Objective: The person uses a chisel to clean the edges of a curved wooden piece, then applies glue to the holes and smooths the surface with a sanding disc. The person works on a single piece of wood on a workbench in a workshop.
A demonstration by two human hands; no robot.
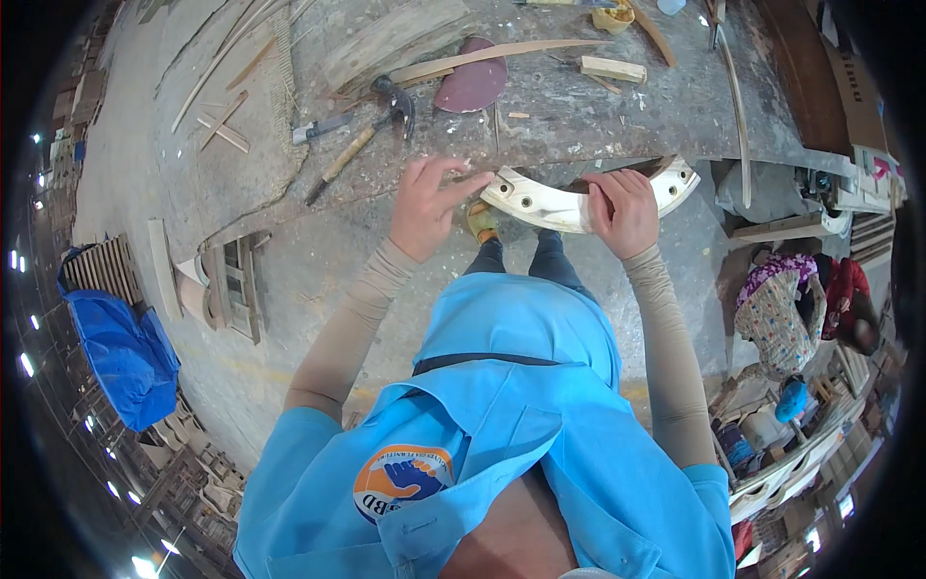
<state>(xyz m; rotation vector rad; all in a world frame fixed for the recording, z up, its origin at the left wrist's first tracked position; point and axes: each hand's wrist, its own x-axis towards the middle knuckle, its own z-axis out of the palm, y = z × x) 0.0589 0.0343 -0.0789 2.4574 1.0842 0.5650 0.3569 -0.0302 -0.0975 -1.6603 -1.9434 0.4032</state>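
Pale wooden curved rail, drilled, at the near edge of the workbench.
Right hand grips its right half; left hand, loosely open, at its left end, contact unclear. One-sided support could let it pivot or drop.

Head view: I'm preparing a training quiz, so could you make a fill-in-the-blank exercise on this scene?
The right hand grips a curved pale piece pierced by round ____.
The left hand is at that piece's ____ end.
The black-headed, wooden-handled tool on the bench is a ____.
The crumpled sheet at far left is coloured ____.

Missing words: holes; left; hammer; blue.
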